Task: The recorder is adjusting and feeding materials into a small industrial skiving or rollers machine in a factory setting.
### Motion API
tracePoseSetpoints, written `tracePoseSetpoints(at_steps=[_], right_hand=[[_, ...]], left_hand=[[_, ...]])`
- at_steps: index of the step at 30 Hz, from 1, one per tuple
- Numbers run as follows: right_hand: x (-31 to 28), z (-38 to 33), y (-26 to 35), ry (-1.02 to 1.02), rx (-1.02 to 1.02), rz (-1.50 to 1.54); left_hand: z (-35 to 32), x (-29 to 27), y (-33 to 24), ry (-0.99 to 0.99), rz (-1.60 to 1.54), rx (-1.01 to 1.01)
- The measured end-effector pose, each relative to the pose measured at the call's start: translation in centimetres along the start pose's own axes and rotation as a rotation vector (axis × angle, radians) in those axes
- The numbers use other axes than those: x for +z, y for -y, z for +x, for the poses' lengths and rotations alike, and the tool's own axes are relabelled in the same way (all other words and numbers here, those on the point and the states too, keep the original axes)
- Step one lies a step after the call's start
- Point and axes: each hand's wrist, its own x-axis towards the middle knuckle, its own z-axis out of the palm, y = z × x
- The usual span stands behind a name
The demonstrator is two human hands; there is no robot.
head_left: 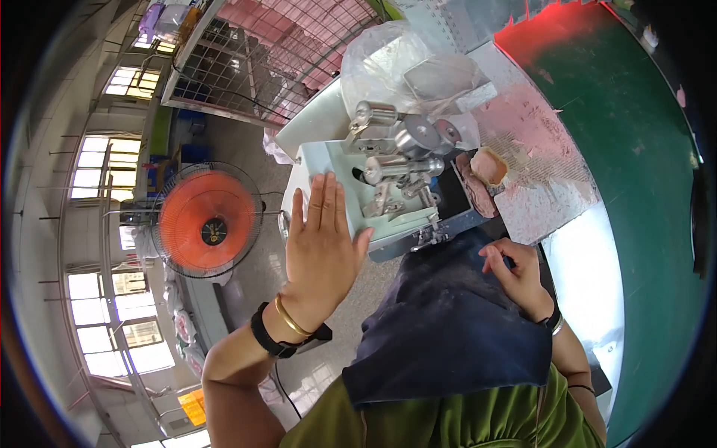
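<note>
My left hand (pixel 321 239) lies flat, fingers stretched out, over the near left side of a pale green machine (pixel 321 160). Metal rollers and round knobs (pixel 414 138) crowd the top of this machine. To the right, my right hand (pixel 517 276) hovers by the dark blue apron (pixel 455 321) over my lap. Its fingers are curled in, with the tips close to the thumb; whatever they may hold is too small or hidden to make out. A gold bangle and a black watch-like band circle my left wrist.
Right of the machine, a pale board (pixel 538 201) carries pink dust and a small tan container (pixel 489 166). A green work surface (pixel 627 149) curves along the right. Clear plastic bags (pixel 388 67) lie behind the machine. An orange floor fan (pixel 211 216) stands at left.
</note>
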Motion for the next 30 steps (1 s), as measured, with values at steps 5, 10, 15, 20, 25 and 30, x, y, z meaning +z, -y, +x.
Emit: tracePoseSetpoints(at_steps=[5,10,15,20,25,30], right_hand=[[-5.8,0.0,-0.8,0.024,0.063,0.050],[-9.3,0.7,-1.4,0.023,0.079,0.078],[-11.4,1.1,-1.0,0.045,0.029,0.054],[-12.9,0.6,-2.1,0.010,0.075,0.117],[-13.4,0.2,-3.1,0.021,0.119,0.131],[-13.4,0.8,-2.9,0.050,0.133,0.098]], left_hand=[[-3.0,-4.3,-3.7,0.468,-0.166,-0.100],[-2.5,-4.1,-4.1,0.392,-0.033,-0.053],[-0.7,-3.0,-7.9,0.433,0.022,-0.140],[-1.2,-1.9,-10.9,0.286,-0.126,-0.175],[0.4,0.3,-13.4,0.228,-0.215,-0.161],[2.8,1.5,-16.1,0.322,-0.268,-0.215]])
